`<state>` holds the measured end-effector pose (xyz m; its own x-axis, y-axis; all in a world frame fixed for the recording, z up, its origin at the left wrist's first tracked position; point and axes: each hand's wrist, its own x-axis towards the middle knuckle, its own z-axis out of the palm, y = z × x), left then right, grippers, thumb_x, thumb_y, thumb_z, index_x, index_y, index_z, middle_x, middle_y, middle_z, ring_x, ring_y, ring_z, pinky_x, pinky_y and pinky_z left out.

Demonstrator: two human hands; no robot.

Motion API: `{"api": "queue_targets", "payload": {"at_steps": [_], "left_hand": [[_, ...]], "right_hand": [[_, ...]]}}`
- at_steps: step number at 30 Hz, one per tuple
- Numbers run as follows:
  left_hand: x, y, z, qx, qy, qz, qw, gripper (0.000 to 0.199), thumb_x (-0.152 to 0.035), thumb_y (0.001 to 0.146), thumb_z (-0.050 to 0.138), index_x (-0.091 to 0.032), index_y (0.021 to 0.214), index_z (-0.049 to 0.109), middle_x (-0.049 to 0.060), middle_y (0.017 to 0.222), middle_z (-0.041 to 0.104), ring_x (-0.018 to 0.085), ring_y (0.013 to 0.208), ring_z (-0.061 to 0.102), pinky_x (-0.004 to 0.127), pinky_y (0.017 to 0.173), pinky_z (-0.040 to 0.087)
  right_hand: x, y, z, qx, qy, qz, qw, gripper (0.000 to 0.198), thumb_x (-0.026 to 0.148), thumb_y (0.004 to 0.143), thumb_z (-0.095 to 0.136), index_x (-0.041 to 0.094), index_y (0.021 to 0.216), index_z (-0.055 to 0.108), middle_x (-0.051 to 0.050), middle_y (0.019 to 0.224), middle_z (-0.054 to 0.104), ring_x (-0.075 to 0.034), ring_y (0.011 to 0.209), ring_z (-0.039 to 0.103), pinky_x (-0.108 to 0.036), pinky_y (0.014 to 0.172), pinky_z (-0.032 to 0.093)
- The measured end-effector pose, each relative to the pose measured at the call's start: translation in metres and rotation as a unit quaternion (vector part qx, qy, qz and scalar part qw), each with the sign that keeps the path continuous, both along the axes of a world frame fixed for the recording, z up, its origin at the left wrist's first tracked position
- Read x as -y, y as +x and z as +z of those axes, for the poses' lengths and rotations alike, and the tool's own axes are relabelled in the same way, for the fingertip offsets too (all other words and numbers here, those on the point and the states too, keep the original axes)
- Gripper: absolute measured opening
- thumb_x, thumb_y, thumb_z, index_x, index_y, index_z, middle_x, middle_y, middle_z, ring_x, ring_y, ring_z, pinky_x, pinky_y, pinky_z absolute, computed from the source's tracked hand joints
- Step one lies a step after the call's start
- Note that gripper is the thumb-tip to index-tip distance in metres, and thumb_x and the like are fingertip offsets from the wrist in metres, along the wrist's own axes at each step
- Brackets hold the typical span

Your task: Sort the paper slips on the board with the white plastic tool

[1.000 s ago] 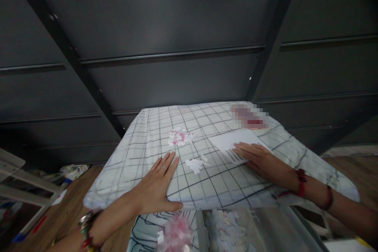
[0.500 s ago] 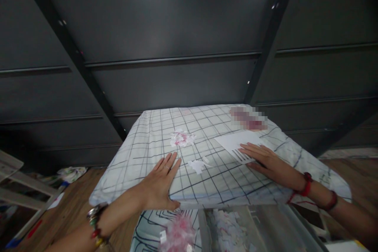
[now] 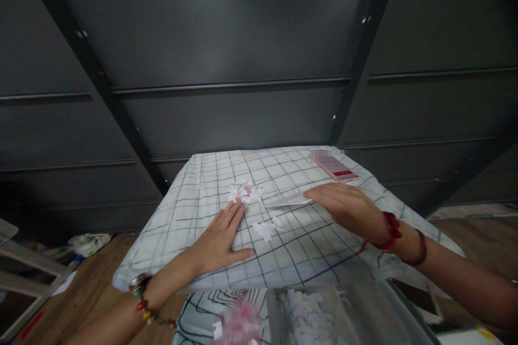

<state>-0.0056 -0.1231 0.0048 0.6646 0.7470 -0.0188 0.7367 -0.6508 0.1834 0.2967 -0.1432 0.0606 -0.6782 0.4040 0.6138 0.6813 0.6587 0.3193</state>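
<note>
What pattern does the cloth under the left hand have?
The cloth has dark grid lines on white; the head view shows it best.

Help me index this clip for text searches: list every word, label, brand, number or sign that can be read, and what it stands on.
Readable text: none.
Phone: a red band shows on its screen; any lettering is too small and blurred to read, and its far end is pixelated.
White paper at the right hand: no legible marks.

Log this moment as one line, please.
left hand: palm down on grid-patterned cloth | right hand: holding white sheet | nearby: white paper scraps, smartphone
</note>
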Motion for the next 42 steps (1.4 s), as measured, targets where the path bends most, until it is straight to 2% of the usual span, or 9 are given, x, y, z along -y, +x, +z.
{"api": "queue_targets", "payload": {"at_steps": [3, 6, 11, 13, 19, 23, 27, 32, 42], "left_hand": [[0.002, 0.002, -0.002, -0.015, 0.006, 0.005, 1.0, 0.093, -0.065, 0.078, 0.042, -0.009, 0.14, 0.003, 0.017, 0.145, 0.0, 0.031, 0.131, 0.0, 0.045, 0.105, 0.015], [0.001, 0.002, -0.001, -0.03, 0.004, 0.01, 0.999, 0.093, -0.065, 0.078, 0.042, -0.007, 0.14, 0.006, 0.018, 0.145, 0.002, 0.03, 0.131, 0.002, 0.043, 0.105, 0.015], [0.002, 0.003, -0.001, -0.06, 0.011, 0.011, 0.998, 0.09, -0.065, 0.079, 0.04, -0.006, 0.14, 0.009, 0.018, 0.144, 0.007, 0.027, 0.132, 0.006, 0.042, 0.105, 0.013], [0.003, 0.003, -0.001, -0.07, 0.016, 0.011, 0.997, 0.089, -0.064, 0.079, 0.039, -0.006, 0.14, 0.012, 0.017, 0.144, 0.007, 0.027, 0.132, 0.006, 0.042, 0.105, 0.013], [0.002, 0.002, -0.004, -0.07, 0.022, 0.0, 0.997, 0.087, -0.065, 0.08, 0.036, -0.006, 0.139, 0.013, 0.017, 0.144, 0.007, 0.029, 0.131, 0.007, 0.043, 0.105, 0.013], [0.003, 0.001, -0.001, -0.037, 0.021, -0.009, 0.999, 0.083, -0.063, 0.08, 0.038, -0.011, 0.14, 0.014, 0.016, 0.145, 0.009, 0.031, 0.131, 0.007, 0.046, 0.104, 0.013], [0.013, 0.006, 0.005, -0.047, 0.004, -0.034, 0.998, 0.079, -0.06, 0.083, 0.037, -0.009, 0.139, 0.016, 0.016, 0.144, 0.009, 0.029, 0.131, 0.006, 0.045, 0.105, 0.011], [0.028, 0.012, 0.005, -0.058, -0.012, -0.046, 0.997, 0.084, -0.062, 0.08, 0.041, -0.009, 0.139, 0.014, 0.015, 0.145, 0.007, 0.028, 0.132, 0.003, 0.045, 0.105, 0.009], [0.03, 0.012, 0.0, -0.052, -0.008, -0.047, 0.998, 0.09, -0.066, 0.076, 0.044, -0.011, 0.14, 0.011, 0.016, 0.145, 0.006, 0.031, 0.131, 0.003, 0.047, 0.104, 0.009]], "right_hand": [[-0.007, -0.031, 0.0, 0.022, -0.033, 0.058, 0.998, 0.028, 0.006, 0.082, 0.033, 0.016, 0.092, 0.057, -0.003, 0.081, 0.067, -0.012, 0.071, 0.061, -0.024, 0.065, 0.048], [-0.01, -0.046, -0.004, 0.059, -0.062, 0.089, 0.992, 0.025, 0.009, 0.084, 0.034, 0.015, 0.09, 0.057, -0.004, 0.08, 0.066, -0.012, 0.068, 0.059, -0.025, 0.062, 0.046], [0.003, -0.034, 0.007, 0.059, -0.155, 0.076, 0.983, 0.027, 0.01, 0.086, 0.032, 0.017, 0.083, 0.058, -0.002, 0.073, 0.064, -0.009, 0.065, 0.056, -0.022, 0.062, 0.044], [0.009, -0.026, 0.013, 0.051, -0.168, 0.07, 0.982, 0.028, 0.01, 0.086, 0.031, 0.018, 0.082, 0.058, 0.0, 0.069, 0.063, -0.009, 0.063, 0.056, -0.021, 0.06, 0.044], [0.007, -0.019, 0.013, 0.051, -0.059, 0.003, 0.997, 0.027, 0.005, 0.081, 0.034, 0.016, 0.09, 0.058, -0.003, 0.076, 0.065, -0.012, 0.067, 0.058, -0.024, 0.063, 0.045], [0.012, -0.026, 0.007, 0.075, -0.051, -0.024, 0.996, 0.028, 0.002, 0.078, 0.035, 0.015, 0.089, 0.058, -0.003, 0.071, 0.064, -0.012, 0.059, 0.056, -0.024, 0.056, 0.042], [0.033, -0.031, 0.01, 0.074, -0.082, -0.036, 0.993, 0.025, 0.009, 0.084, 0.034, 0.017, 0.08, 0.058, 0.0, 0.063, 0.062, -0.01, 0.053, 0.052, -0.023, 0.052, 0.039], [0.065, -0.028, 0.016, 0.09, 0.006, 0.027, 0.996, 0.032, 0.005, 0.086, 0.027, 0.015, 0.085, 0.057, -0.002, 0.065, 0.063, -0.01, 0.054, 0.051, -0.023, 0.053, 0.041], [0.117, -0.023, 0.027, 0.07, 0.027, 0.005, 0.997, 0.038, 0.004, 0.086, 0.026, 0.019, 0.072, 0.057, -0.001, 0.055, 0.059, -0.011, 0.045, 0.048, -0.026, 0.047, 0.041]]}}
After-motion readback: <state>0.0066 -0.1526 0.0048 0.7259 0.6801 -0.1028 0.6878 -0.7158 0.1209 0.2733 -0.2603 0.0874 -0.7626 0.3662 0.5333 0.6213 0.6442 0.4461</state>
